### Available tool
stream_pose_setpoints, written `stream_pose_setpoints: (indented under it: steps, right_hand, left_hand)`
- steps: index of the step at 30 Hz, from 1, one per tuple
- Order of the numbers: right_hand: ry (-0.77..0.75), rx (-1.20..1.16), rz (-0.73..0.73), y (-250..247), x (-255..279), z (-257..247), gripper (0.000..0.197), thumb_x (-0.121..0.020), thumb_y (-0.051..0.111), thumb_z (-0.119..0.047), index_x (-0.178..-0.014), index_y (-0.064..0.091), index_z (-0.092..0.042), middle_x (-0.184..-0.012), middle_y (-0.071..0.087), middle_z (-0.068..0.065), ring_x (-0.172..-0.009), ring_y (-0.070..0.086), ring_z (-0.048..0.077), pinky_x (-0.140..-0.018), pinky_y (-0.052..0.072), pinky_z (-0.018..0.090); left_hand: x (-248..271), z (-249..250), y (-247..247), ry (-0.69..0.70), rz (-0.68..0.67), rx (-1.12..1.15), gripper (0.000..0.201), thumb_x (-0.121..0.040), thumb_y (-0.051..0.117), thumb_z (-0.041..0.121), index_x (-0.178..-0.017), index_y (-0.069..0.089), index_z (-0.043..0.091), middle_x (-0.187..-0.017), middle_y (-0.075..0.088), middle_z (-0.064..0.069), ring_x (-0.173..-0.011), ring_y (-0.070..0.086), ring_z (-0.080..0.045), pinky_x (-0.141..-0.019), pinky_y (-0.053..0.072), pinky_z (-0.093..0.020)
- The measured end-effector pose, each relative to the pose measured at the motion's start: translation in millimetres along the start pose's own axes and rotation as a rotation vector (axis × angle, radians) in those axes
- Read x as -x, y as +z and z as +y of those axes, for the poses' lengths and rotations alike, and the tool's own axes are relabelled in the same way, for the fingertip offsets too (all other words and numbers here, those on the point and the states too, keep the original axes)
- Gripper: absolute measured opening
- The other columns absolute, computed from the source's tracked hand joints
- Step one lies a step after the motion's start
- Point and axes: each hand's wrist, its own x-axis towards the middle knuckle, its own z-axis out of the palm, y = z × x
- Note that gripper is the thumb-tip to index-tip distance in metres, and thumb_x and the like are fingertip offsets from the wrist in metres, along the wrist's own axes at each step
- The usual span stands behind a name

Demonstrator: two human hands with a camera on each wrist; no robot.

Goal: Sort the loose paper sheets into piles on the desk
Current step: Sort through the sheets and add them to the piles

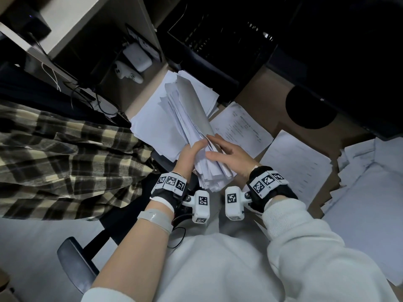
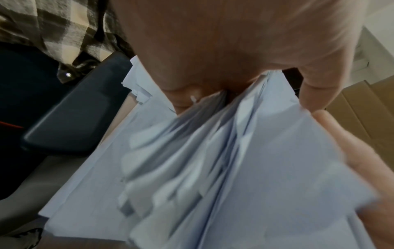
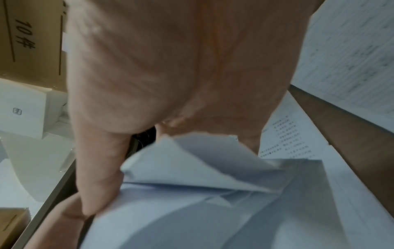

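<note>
A thick stack of white paper sheets (image 1: 189, 118) stands on edge, fanned, above a flat pile of paper (image 1: 150, 120) on the brown desk (image 1: 257, 92). My left hand (image 1: 194, 149) grips the stack's near end from the left; its fingers are hidden behind the sheets. My right hand (image 1: 224, 149) grips it from the right, thumb across the sheets. The left wrist view shows the fanned stack (image 2: 213, 160) under the palm. In the right wrist view the thumb (image 3: 100, 160) presses on the stack (image 3: 192, 210). A printed sheet (image 1: 242, 127), another sheet (image 1: 298, 164) and a wide pile (image 1: 370, 192) lie to the right.
A plaid shirt (image 1: 54, 153) hangs at the left, beside a dark chair armrest (image 1: 74, 262). A black crate (image 1: 218, 40), a white charger (image 1: 137, 56) and cables stand at the back. A black round base (image 1: 309, 107) sits at the back right. A cardboard box (image 3: 27, 33) stands close by.
</note>
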Motion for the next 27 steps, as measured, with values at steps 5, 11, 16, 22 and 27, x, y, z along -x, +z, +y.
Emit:
stream_pose_setpoints:
  steps: [5,11,16,22,27]
  right_hand:
    - [0.055,-0.146,0.121,-3,12,-6,0.036,-0.096,0.062,-0.034,-0.132,0.062,-0.029,-0.124,0.061,-0.022,-0.116,0.057,-0.001,-0.103,0.040,0.020]
    - [0.081,-0.197,0.358,3,37,7,0.027,-0.098,0.056,-0.021,-0.120,0.070,-0.014,-0.111,0.074,0.004,-0.105,0.069,0.020,-0.097,0.052,0.035]
    - [0.071,-0.165,0.534,-3,74,40,0.017,-0.096,0.059,-0.026,-0.098,0.074,-0.019,-0.102,0.076,0.003,-0.097,0.070,0.018,-0.095,0.054,0.041]
    - [0.160,-0.124,0.850,-34,109,89,0.023,-0.081,0.073,-0.041,-0.093,0.073,-0.022,-0.086,0.073,-0.012,-0.083,0.069,0.010,-0.084,0.056,0.033]
    - [0.250,-0.068,0.926,-88,150,139,0.026,-0.090,0.068,-0.037,-0.106,0.073,-0.017,-0.101,0.073,-0.004,-0.088,0.065,0.015,-0.081,0.047,0.024]
  left_hand:
    - [9,4,7,0.076,0.067,-0.095,0.049,-0.068,0.066,0.027,-0.110,0.067,0.001,-0.101,0.070,-0.015,-0.092,0.068,-0.028,-0.083,0.055,-0.036]
    - [15,-16,13,0.054,-0.050,-0.073,0.053,-0.081,0.073,0.054,-0.117,0.068,0.015,-0.115,0.073,-0.010,-0.110,0.068,-0.029,-0.095,0.052,-0.040]
    - [25,-39,33,0.090,0.026,-0.302,0.016,-0.093,0.066,0.015,-0.107,0.067,0.009,-0.097,0.074,-0.006,-0.088,0.072,-0.024,-0.067,0.058,-0.024]
    - [34,-68,61,0.087,0.036,-0.405,0.016,-0.093,0.062,0.010,-0.104,0.068,0.000,-0.092,0.074,-0.009,-0.084,0.071,-0.021,-0.067,0.059,-0.022]
    - [33,-100,106,0.071,0.098,-0.442,0.011,-0.092,0.064,0.013,-0.097,0.069,0.005,-0.095,0.073,-0.012,-0.088,0.071,-0.027,-0.085,0.057,-0.039]
